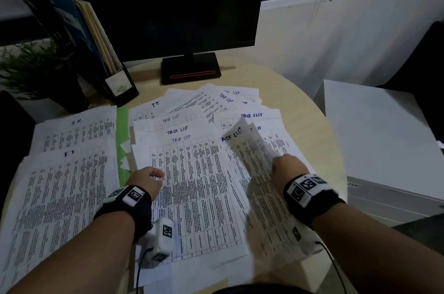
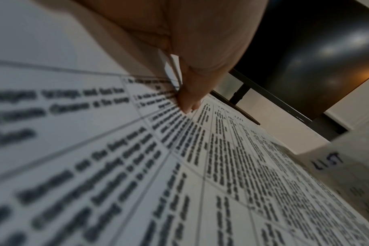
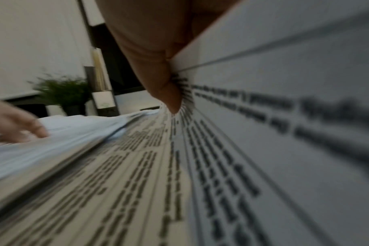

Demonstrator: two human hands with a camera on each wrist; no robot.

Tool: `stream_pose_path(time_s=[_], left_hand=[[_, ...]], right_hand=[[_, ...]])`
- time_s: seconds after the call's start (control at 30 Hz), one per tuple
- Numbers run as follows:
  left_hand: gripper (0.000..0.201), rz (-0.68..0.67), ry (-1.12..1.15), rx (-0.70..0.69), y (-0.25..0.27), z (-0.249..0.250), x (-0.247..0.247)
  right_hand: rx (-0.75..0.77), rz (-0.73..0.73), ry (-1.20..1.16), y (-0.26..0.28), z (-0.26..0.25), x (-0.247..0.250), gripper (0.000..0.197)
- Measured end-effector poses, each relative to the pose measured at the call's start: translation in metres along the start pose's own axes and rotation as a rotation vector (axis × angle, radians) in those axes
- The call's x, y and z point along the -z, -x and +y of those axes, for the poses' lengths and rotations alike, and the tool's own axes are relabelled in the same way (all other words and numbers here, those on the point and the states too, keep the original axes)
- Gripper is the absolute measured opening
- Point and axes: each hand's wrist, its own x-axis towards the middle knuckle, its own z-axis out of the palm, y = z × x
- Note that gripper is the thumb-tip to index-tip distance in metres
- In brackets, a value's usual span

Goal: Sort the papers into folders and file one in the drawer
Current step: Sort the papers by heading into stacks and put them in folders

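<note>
Both wrists are showing me what the head view hides: my right hand (image 3: 158,66) is pinching a raised sheet (image 1: 254,173); my left hand (image 2: 189,69) is pressing curled fingertips on the papers (image 1: 192,185) spread over the table (image 1: 300,106).

Papers (image 1: 194,188): white, printed with black gridded tables, headings handwritten in blue and black ink. Folder (image 1: 122,135): bright green, showing between our stacks. Desk (image 1: 298,106): pale beige wood grain. Monitor base (image 1: 191,68): black with a red outlined strip. Plant (image 1: 31,70): dark green fronds. Wristbands (image 1: 310,195): black, carrying black-and-white square markers.
</note>
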Motion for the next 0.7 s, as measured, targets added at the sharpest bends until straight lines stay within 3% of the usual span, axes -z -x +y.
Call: stream_pose_path(time_s=[0.13,0.2,0.27,0.33,0.4,0.47,0.53,0.7], left_hand=[[0.019,0.003,0.004,0.004,0.000,0.001,0.000],[0.019,0.002,0.008,0.007,0.001,0.001,-0.001],[0.019,-0.001,0.012,0.010,0.002,0.001,-0.001],[0.019,-0.006,0.010,0.009,0.002,0.002,0.000],[0.019,-0.010,0.002,0.010,0.002,0.002,0.001],[0.019,-0.009,0.001,0.007,0.003,0.003,0.001],[0.019,-0.007,-0.003,-0.001,0.004,0.004,0.001],[0.020,-0.009,-0.009,0.007,0.006,0.006,0.003]], right_hand=[[0.211,0.041,0.047,0.019,-0.019,-0.001,0.012],[0.233,0.035,-0.006,0.026,-0.027,-0.005,0.007],[0.125,-0.016,-0.150,0.023,-0.026,-0.007,0.020],[-0.005,-0.029,-0.291,0.014,-0.020,-0.003,0.020],[-0.070,-0.042,-0.272,0.002,-0.008,0.001,0.011],[-0.141,-0.066,-0.190,-0.009,0.004,0.003,0.020],[-0.210,-0.085,-0.076,-0.016,0.013,-0.002,0.014],[-0.403,-0.108,-0.057,-0.017,0.015,-0.016,0.045]])
